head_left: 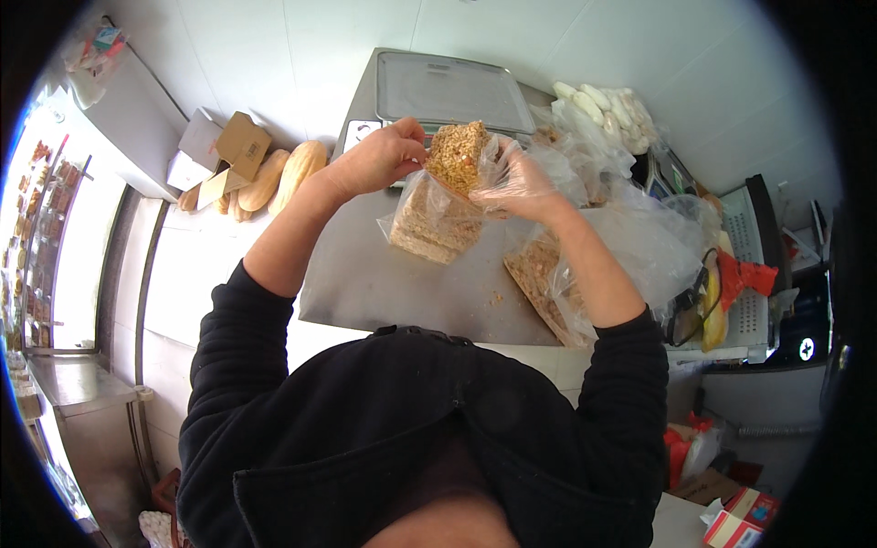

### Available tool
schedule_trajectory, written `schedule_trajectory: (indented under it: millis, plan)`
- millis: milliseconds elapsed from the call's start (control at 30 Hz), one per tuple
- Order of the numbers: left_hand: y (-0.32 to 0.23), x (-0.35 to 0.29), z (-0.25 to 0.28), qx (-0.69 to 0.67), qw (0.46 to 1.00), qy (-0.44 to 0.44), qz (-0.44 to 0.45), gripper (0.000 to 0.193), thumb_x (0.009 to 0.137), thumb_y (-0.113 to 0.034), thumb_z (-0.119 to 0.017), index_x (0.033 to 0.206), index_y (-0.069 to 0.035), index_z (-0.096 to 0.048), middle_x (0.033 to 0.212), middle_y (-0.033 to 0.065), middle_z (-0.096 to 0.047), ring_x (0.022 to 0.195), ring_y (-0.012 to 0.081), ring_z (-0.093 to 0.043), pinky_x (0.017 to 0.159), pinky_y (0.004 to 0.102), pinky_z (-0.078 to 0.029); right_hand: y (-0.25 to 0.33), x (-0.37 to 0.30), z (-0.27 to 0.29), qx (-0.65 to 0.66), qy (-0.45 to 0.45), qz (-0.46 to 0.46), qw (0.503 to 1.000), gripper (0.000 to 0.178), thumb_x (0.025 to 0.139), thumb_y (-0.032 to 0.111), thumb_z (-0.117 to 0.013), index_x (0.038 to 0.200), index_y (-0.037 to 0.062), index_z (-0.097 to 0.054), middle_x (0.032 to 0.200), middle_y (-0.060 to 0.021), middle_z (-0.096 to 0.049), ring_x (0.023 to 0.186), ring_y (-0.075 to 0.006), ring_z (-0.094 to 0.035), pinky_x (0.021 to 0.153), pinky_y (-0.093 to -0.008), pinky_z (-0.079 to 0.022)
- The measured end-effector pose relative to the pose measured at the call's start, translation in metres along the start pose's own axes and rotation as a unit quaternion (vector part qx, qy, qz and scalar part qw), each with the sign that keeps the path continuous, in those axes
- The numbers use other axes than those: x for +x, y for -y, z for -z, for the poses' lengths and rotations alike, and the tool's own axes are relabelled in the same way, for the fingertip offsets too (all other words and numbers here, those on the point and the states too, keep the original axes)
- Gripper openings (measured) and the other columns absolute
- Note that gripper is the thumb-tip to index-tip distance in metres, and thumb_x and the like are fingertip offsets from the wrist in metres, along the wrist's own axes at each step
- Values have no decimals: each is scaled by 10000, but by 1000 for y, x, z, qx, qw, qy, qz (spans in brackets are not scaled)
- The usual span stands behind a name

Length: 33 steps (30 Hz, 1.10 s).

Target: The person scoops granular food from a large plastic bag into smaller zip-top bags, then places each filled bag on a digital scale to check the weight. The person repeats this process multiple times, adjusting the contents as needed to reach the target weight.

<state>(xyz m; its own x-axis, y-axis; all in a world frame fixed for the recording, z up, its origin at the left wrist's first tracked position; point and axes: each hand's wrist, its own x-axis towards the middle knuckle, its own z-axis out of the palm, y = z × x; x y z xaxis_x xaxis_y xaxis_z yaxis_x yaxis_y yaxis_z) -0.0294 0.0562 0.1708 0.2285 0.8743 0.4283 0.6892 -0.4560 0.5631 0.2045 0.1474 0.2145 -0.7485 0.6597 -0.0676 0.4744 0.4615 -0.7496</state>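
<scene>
A golden, grainy block (457, 151), like pressed nut or seed brittle, stands at the mouth of a clear plastic bag (454, 190). Paler slabs (427, 222) of similar texture show through the bag lower down, over the steel table. My left hand (382, 157) pinches the bag's edge beside the block's left side. Opposite it, my right hand (519, 185) is closed on the bag near the block's right side, with film stretched across its fingers. Some of those fingertips are hidden behind the plastic and the block.
Behind the hands, a flat grey tray (452, 89) lies on the steel table (352, 265). More bagged slabs (541, 274) and loose plastic (630, 247) lie to the right. Pale gourds (301, 173) and an opened cardboard box (239, 151) stand at the left.
</scene>
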Motion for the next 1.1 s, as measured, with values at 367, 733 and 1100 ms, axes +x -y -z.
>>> schedule_trajectory:
  millis: [367,733,1100]
  plan:
    - [-8,4,6,-1,999,43,-18,77,757,-11,-671,806,-21,-614,1019,100,-550,872,257,-596,756,336,-492,-4,-7,-4,-113,28,-1,993,676,661,183,-756,1231,-2,-442,1126,-134,-588,1050,-227,-567,914,-320,-442]
    - [5,-1,-14,109,967,228,-33,278,744,-79,-722,1013,-111,-658,1034,83,-562,840,262,-607,735,362,-492,9,-5,6,-202,191,15,960,603,625,134,-731,1160,8,-486,1056,-138,-609,976,-239,-588,874,-317,-455]
    - [-18,-21,-19,136,984,71,-88,60,781,-60,-571,832,-34,-554,744,108,-514,712,302,-589,646,372,-496,13,-23,16,-270,114,32,956,705,599,141,-722,1236,-2,-458,1047,-194,-602,958,-310,-590,860,-345,-466]
